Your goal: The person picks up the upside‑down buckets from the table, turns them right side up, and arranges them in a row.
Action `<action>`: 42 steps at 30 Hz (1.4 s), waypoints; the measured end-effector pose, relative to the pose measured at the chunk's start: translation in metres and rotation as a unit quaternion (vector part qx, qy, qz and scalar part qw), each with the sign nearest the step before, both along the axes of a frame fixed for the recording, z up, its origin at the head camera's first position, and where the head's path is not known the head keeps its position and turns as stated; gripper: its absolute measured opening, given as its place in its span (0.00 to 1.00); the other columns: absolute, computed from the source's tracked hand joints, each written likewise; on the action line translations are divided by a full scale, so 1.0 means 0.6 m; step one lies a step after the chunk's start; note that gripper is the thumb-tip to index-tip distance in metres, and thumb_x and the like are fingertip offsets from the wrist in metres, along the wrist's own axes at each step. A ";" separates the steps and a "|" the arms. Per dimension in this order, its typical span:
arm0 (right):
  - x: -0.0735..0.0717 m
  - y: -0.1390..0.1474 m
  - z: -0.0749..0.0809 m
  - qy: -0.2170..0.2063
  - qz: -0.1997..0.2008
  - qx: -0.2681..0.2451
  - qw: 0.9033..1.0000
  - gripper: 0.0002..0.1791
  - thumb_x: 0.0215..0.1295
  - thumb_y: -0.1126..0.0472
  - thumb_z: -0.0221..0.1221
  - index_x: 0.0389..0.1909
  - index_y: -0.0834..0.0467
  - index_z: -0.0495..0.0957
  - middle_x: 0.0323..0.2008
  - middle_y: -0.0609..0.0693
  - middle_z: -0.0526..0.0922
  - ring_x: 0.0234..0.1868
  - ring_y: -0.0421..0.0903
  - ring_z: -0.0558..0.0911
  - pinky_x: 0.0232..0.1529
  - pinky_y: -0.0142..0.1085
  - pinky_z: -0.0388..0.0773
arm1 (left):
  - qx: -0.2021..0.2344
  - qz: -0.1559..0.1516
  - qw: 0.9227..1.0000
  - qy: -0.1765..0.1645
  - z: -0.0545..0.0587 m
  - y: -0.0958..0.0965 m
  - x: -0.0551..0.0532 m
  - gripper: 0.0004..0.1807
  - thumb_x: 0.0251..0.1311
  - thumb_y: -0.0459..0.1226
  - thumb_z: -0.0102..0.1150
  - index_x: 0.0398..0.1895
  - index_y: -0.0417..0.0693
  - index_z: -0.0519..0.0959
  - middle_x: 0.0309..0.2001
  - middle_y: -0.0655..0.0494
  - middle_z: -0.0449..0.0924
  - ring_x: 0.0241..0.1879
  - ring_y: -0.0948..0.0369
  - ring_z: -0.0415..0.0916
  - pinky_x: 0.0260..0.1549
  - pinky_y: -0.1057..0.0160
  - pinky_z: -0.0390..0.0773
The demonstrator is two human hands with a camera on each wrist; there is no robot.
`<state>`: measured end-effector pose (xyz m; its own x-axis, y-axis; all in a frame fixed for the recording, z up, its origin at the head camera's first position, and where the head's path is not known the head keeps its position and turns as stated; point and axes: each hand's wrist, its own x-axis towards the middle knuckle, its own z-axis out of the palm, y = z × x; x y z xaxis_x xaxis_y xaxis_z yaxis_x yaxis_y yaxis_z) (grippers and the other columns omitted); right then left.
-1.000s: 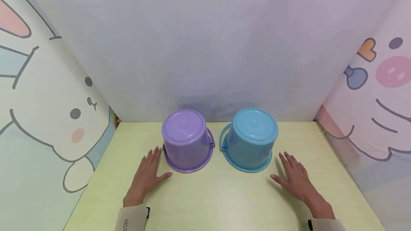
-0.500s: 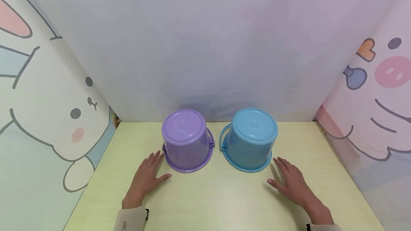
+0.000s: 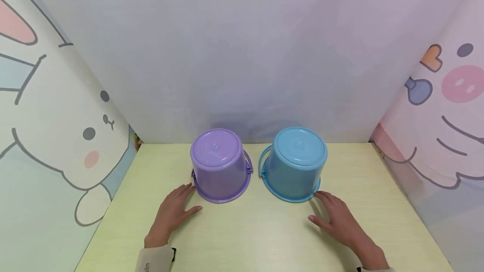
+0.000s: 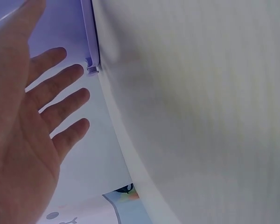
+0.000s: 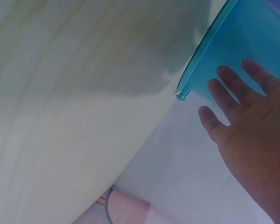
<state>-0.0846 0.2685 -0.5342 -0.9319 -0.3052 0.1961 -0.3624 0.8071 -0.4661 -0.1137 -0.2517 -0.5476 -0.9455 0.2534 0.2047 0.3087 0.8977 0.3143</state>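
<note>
Two plastic buckets stand upside down, side by side, near the back of the table. The purple bucket (image 3: 219, 169) is on the left and the blue bucket (image 3: 296, 167) on the right, each with its handle down at the rim. My left hand (image 3: 172, 213) is at the purple bucket's front left, fingers spread and thumb apart; whether its fingertips touch the rim I cannot tell. At the blue bucket's front right is my right hand (image 3: 338, 221), fingers extended, tips close to the rim. Neither hand holds anything. Both wrist views show spread fingers beside the buckets.
The pale wooden table (image 3: 257, 238) meets a plain light backdrop (image 3: 249, 53) close behind the buckets. Side panels carry cartoon drawings, a rabbit (image 3: 68, 129) on the left and a pig (image 3: 450, 108) on the right.
My right hand has moved left and toward me, coming nearer the blue bucket's front rim. The left hand's fingers have drawn slightly back toward me. Both buckets have stayed in place.
</note>
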 end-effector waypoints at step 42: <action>-0.036 -0.193 0.016 0.025 0.175 0.022 0.984 0.28 0.72 0.53 0.69 0.67 0.59 0.76 0.64 0.53 0.80 0.66 0.54 0.80 0.65 0.52 0.79 | -0.008 -0.058 0.996 0.066 -0.001 0.037 -0.007 0.20 0.48 0.39 0.84 0.44 0.43 0.88 0.48 0.50 0.88 0.50 0.51 0.84 0.51 0.48 0.84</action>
<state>-0.1064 0.1525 -0.5244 -0.7578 -0.6148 0.2187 -0.6433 0.6475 -0.4085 -0.1177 -0.2296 -0.5481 -0.8748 0.3634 0.3204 0.4482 0.8581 0.2504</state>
